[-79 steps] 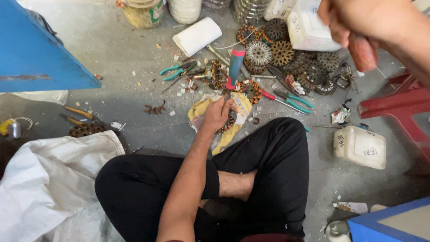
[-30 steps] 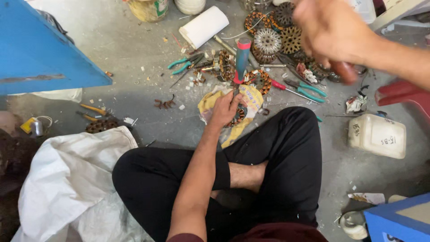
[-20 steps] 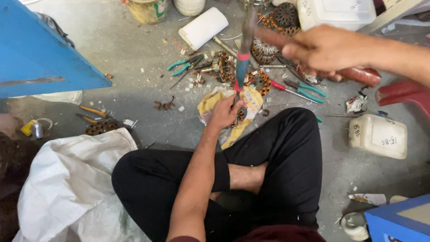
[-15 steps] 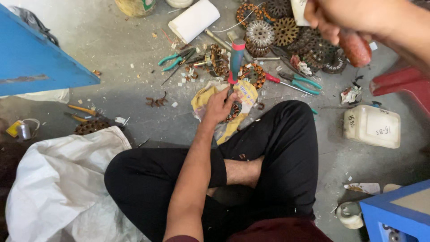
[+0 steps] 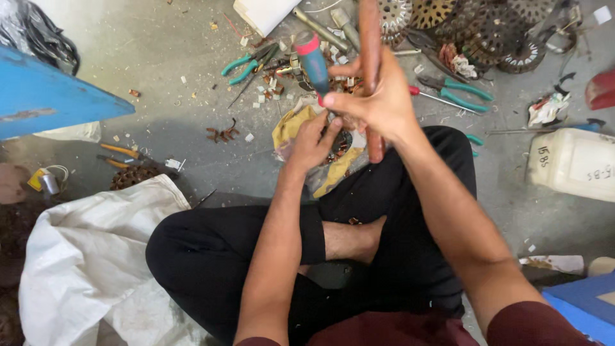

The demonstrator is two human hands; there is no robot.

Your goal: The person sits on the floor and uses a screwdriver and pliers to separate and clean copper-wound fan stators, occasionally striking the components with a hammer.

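I sit cross-legged on a concrete floor. My left hand rests on a yellow cloth and steadies a round metal part with copper winding. A tool with a blue and red handle stands upright from under that hand. My right hand is shut on the reddish-brown wooden handle of a hammer, right beside the blue handle and above my left hand. The hammer's head is hidden behind my right hand.
Green-handled pliers, teal-handled pliers, round toothed metal discs and small scraps lie on the floor ahead. A white jerrycan stands at the right, a white sack at the left, a blue board at the far left.
My right hand with the hammer has swung down from the upper right to the blue-handled tool. My left hand has stayed on the cloth and the part.
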